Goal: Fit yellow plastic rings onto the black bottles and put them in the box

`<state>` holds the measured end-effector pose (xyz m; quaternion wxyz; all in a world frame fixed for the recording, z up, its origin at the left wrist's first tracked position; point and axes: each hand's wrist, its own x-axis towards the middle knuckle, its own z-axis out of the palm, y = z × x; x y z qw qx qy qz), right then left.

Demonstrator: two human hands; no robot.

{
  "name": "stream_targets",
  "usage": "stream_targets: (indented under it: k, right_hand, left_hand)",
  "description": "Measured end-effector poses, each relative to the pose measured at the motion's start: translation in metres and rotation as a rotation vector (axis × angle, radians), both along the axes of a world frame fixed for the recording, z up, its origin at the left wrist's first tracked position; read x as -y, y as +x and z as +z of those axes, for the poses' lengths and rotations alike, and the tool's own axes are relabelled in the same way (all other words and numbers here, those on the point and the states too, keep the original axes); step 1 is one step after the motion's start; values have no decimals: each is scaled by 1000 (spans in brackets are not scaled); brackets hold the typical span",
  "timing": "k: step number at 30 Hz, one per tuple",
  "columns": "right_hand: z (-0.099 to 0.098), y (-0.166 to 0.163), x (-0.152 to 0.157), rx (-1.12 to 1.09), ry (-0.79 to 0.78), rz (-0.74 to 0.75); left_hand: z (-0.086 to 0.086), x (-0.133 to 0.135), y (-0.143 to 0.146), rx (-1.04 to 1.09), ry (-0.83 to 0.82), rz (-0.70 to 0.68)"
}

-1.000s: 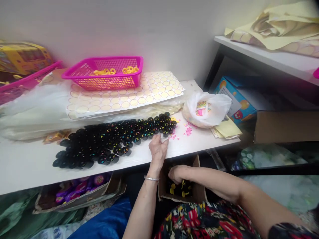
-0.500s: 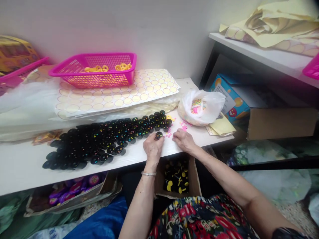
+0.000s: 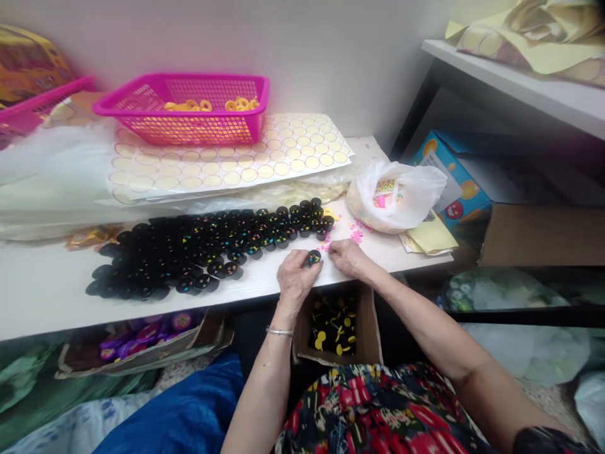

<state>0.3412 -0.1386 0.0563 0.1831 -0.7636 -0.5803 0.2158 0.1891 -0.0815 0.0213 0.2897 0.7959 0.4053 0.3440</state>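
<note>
My left hand (image 3: 293, 279) grips a small round black cup (image 3: 314, 256) between thumb and fingers, its open top facing up with tiny coloured bits inside. Just right of the cup, my right hand (image 3: 350, 259) rests low at the table with its fingertips pressed together; anything between them is too small to make out. Little pink pieces (image 3: 357, 236) lie scattered on the white table (image 3: 265, 284) beyond the right fingers. A dense group of similar black cups (image 3: 212, 243), many showing coloured bits, stands to the left of my hands.
A white plastic bag (image 3: 416, 195) of multicoloured bits sits behind my right hand. A pink basket (image 3: 179, 132) with yellow rings stands on sticker sheets (image 3: 283, 167). Below the table edge are a carton (image 3: 378, 340) of black and yellow pieces and a box (image 3: 89, 366) of purple items.
The view has shifted slightly, so the table contents sit higher in the picture. My left hand still holds the black cup, and my right fingertips are now closer to it.
</note>
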Motion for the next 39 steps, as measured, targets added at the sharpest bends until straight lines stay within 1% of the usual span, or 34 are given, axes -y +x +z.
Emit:
stream_targets:
  k: [3,7,10,16,21,27,32,34,36,39]
  right_hand:
    - [3,3,0,-60,21,-28]
    - [4,3,5,-100,66,-22]
    - [1,-1,9,-60,105,-15]
    - [-5,-5,14,109,131,27]
    - [-12,-5,21,119,201,43]
    - [-15,-6,24,91,240,0]
    - [-20,-11,19,193,200,-60]
    - [-22,-12,16,208,208,-78]
    - [-20,-14,14,146,286,-92]
    - [-10,-18,11,-107,484,-85]
  left_hand:
    - [1,2,-1,-2,3,-17]
    - [-1,2,-1,-9,-5,-25]
    - [-2,1,-2,-10,1,-27]
    - [0,2,-3,-10,-4,-55]
    - [-1,2,-4,-9,-16,-59]
    - [-2,2,-4,-13,-29,-69]
    - [0,3,-3,26,-38,-65]
    - [1,3,-3,31,-45,-61]
    - [3,4,-2,22,-50,-64]
    - [6,5,-2,10,-60,-69]
